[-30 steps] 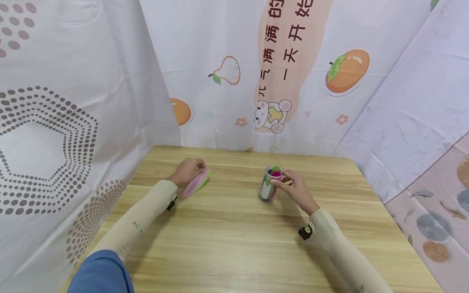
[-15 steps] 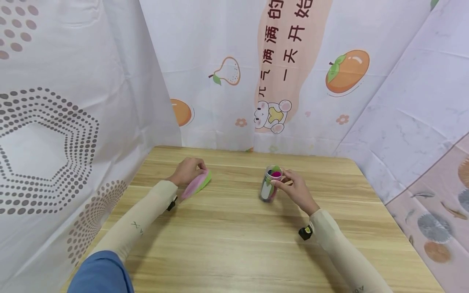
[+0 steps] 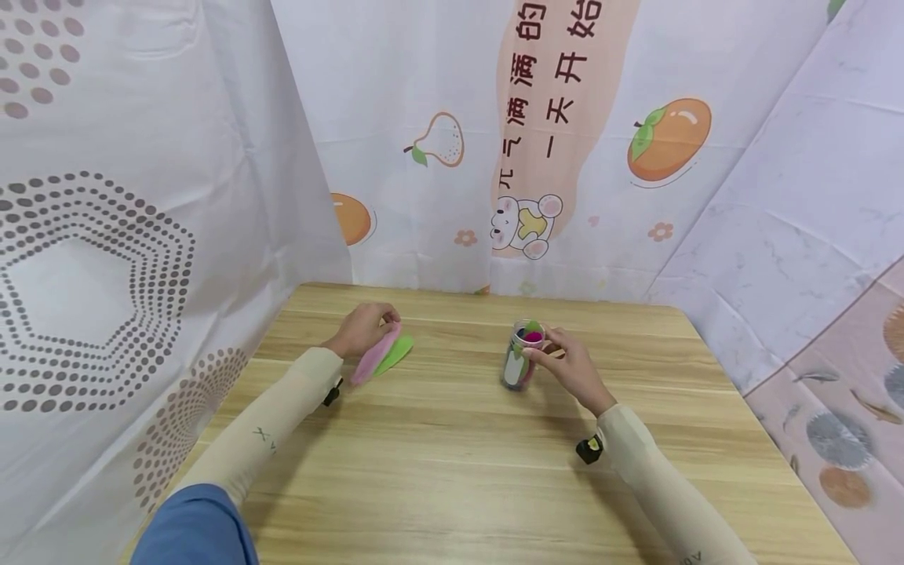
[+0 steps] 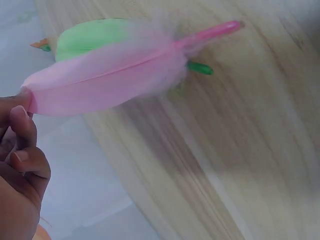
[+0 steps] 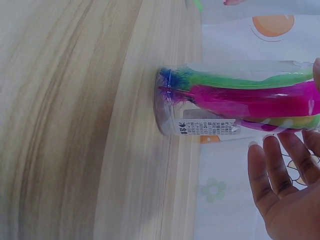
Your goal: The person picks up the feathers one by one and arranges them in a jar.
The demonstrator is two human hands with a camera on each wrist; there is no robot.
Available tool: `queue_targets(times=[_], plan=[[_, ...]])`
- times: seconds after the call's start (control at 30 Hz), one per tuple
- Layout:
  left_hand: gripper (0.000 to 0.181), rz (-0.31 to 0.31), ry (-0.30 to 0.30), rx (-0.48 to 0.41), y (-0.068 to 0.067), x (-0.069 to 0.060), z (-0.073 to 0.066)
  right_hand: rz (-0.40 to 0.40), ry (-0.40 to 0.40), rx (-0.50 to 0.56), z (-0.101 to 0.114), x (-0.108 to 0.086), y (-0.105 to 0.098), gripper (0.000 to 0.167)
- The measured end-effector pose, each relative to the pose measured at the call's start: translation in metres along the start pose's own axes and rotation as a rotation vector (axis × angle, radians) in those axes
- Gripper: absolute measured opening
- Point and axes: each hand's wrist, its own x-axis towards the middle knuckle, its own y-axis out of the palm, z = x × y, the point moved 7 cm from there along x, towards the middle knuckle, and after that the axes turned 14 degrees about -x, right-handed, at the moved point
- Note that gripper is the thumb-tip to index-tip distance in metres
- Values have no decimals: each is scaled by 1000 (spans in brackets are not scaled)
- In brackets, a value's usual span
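Observation:
My left hand [image 3: 362, 329] pinches a pink feather [image 4: 100, 85] by its tip, over the left part of the table. Behind and to the right of it a green feather [image 3: 397, 353] lies on the wood, its green quill end showing in the left wrist view. Around the rim of a clear jar [image 5: 175, 107] the fingers and thumb of my right hand [image 3: 570, 373] are placed, and the jar stands upright on the table. Inside it are several feathers, among them a magenta feather [image 5: 260, 102] and green and blue ones. A printed label is on its side.
The wood-grain table [image 3: 452, 455] reaches back to a white curtain [image 3: 424, 220] printed with fruit and large characters. More patterned cloth hangs at the left and right sides.
The green feather has come out from under the pink feather, a little to the right, and more of it shows. The right hand and jar stay where they were.

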Motion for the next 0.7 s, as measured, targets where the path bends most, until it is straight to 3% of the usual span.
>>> queue_targets(times=[0.27,0.7], plan=[[10,32,-28,-5,-7,-3,-10,-4,17,17,-36,11,14,62],[8,30,17,-21,-22,-2,-38,-27,-5,18,-39,13,13,64]])
